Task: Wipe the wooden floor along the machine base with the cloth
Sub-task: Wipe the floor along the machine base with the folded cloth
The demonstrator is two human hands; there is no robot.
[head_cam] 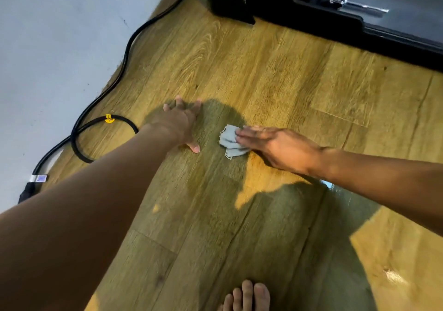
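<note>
Step in hand: wiping. The right hand lies flat, fingers straight, and presses the crumpled grey cloth onto the wooden floor. The cloth sits mid-floor, well apart from the black machine base at the upper right. The left hand rests on the boards with fingers spread and holds nothing, probably as a brace. Next move, as judged: slide the cloth to the base edge and run it alongside, clear of the black cable by the wall. No container is in view.
</note>
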